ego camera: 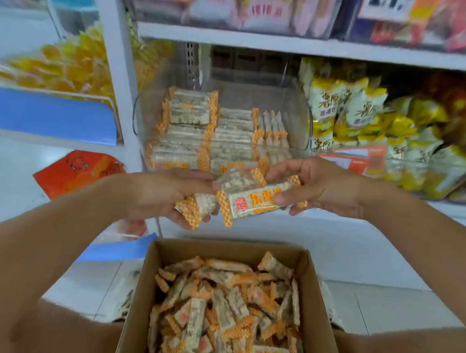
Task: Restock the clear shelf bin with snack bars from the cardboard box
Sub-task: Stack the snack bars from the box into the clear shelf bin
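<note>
A cardboard box (139, 294) below me is full of loose snack bars (227, 309) in clear wrappers with orange checked ends. Above it, my left hand (163, 196) grips a small bunch of these bars (199, 205). My right hand (317, 185) pinches one bar (252, 203) with a red and orange label, held level between both hands. Behind the hands stands the clear shelf bin (296, 106), with neat stacks of the same bars (192, 112) filling its left and front; its back right is bare.
To the right of the bin sit yellow-and-white snack bags (351, 110) behind an orange price tag (358, 158). A white shelf upright (118, 56) stands left of the bin, with yellow packets (68, 63) beyond it. An orange pack (79, 169) lies lower left.
</note>
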